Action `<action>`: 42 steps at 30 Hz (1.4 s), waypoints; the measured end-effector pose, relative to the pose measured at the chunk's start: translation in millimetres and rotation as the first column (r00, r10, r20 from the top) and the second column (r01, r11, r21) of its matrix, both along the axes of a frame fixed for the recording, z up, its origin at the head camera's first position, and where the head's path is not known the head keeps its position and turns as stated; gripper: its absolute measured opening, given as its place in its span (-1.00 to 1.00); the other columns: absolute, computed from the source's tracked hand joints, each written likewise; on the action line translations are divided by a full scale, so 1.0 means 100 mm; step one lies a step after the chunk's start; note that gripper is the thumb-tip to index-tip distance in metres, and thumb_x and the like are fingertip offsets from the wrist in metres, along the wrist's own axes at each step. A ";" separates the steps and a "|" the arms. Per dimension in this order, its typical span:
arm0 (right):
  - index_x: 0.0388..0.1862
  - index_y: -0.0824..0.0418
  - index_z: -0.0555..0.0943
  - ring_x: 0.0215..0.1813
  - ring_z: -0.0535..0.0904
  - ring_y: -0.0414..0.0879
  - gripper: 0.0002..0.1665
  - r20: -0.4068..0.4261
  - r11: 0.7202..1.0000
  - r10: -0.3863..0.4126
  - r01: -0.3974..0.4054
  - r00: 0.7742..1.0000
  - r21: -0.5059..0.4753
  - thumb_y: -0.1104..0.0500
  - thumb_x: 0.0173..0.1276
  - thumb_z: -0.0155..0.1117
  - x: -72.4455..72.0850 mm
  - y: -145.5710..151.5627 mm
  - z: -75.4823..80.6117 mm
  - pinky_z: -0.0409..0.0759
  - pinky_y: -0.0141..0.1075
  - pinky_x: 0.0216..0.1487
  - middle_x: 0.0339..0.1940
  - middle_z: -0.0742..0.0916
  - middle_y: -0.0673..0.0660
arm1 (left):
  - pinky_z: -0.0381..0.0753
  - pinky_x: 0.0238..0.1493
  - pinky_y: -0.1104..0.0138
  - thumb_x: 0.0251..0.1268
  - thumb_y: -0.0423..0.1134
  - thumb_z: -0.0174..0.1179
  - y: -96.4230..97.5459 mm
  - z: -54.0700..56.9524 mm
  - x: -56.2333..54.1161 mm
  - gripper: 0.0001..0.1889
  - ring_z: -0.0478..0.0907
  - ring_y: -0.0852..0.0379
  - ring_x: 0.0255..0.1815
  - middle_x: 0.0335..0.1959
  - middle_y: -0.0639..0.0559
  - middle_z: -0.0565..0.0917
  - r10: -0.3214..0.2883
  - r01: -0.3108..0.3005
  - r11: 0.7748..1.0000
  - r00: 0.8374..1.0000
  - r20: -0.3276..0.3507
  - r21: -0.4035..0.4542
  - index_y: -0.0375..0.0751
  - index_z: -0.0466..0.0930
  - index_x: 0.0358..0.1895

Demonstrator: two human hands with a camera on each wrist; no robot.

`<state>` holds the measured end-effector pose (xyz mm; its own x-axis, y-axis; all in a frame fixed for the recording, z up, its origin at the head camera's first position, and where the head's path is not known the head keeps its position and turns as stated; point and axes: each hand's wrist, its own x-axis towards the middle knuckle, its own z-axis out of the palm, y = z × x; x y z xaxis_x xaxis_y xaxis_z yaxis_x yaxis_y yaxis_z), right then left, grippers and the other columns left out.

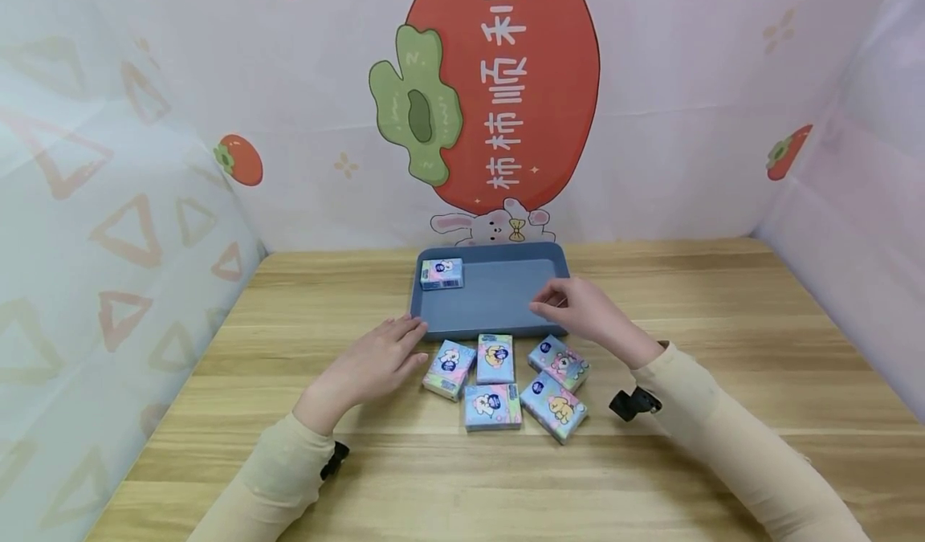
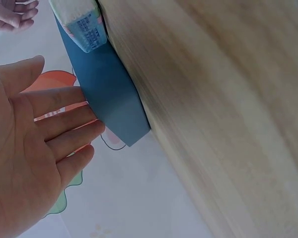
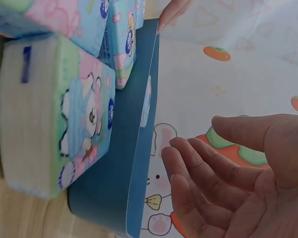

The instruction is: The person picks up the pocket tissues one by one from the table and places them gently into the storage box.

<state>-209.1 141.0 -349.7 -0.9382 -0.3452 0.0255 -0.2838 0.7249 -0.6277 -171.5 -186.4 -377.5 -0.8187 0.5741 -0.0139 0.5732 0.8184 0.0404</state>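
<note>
My left hand (image 1: 374, 365) reaches to the near left corner of the blue-grey tray (image 1: 491, 335). Its straight fingertips rest at the rim, and the palm is bare in the left wrist view. My right hand (image 1: 578, 307) hovers over the tray's right side, fingers loosely bent and holding nothing; the right wrist view shows thumb and fingers apart. One tissue pack (image 1: 442, 274) lies in the tray's far left corner. In front of the tray lie several more packs, among them a tilted tissue pack (image 1: 449, 368) beside my left hand and a tissue pack (image 1: 559, 362) below my right.
Other tissue packs, one upright (image 1: 495, 358), one sideways (image 1: 493, 406) and one slanted (image 1: 554, 407), lie close together on the wooden table (image 1: 462, 490). Behind the tray rises a printed backdrop (image 1: 672, 148), with pale side curtains at left and right.
</note>
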 end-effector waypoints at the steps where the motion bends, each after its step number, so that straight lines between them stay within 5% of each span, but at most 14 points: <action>1: -0.18 0.19 0.67 -0.28 0.57 -0.10 -0.75 0.002 1.000 -0.002 0.002 1.000 0.003 0.04 0.34 0.25 0.01 0.02 -0.01 0.62 -0.31 -0.26 -0.32 0.70 0.08 | 0.19 0.45 0.01 0.49 0.03 -0.14 0.00 0.00 0.00 -0.43 0.23 -0.17 0.43 0.38 -0.23 0.33 -0.002 0.002 1.000 1.000 -0.001 0.001 -0.32 0.29 0.37; 18: -0.23 0.24 0.65 -0.33 0.55 -0.15 -0.80 0.056 0.999 0.011 -0.013 0.998 0.030 0.12 0.32 0.26 0.25 0.25 -0.15 0.57 -0.36 -0.33 -0.39 0.68 0.05 | 0.22 0.44 0.00 0.48 0.01 -0.10 -0.02 -0.04 0.04 -0.43 0.26 -0.17 0.41 0.36 -0.24 0.36 -0.010 0.010 1.000 1.000 -0.010 0.019 -0.34 0.31 0.35; 32: -0.27 0.20 0.65 -0.32 0.56 -0.17 -0.84 0.080 0.995 0.013 -0.021 0.997 0.096 0.13 0.26 0.31 0.32 0.32 -0.25 0.57 -0.34 -0.30 -0.40 0.68 0.01 | 0.20 0.45 0.01 0.49 0.02 -0.13 -0.02 0.00 0.03 -0.43 0.23 -0.16 0.42 0.37 -0.23 0.34 -0.003 0.003 1.000 1.000 0.000 0.013 -0.34 0.30 0.36; 42: -0.19 0.27 0.65 -0.29 0.58 -0.18 -0.65 0.134 0.987 0.060 -0.079 0.989 0.139 0.09 0.11 0.46 0.30 0.34 -0.26 0.60 -0.33 -0.27 -0.37 0.70 0.03 | 0.19 0.46 0.01 0.50 0.03 -0.15 -0.02 0.00 0.00 -0.42 0.23 -0.17 0.43 0.37 -0.24 0.34 -0.015 0.015 1.000 1.000 -0.011 0.011 -0.35 0.29 0.36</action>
<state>-179.0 174.6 -375.7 -0.9040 -0.4009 -0.1485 -0.2600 0.7913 -0.5534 -171.1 -187.9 -377.2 -0.8103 0.5860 0.0013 0.5855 0.8095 0.0434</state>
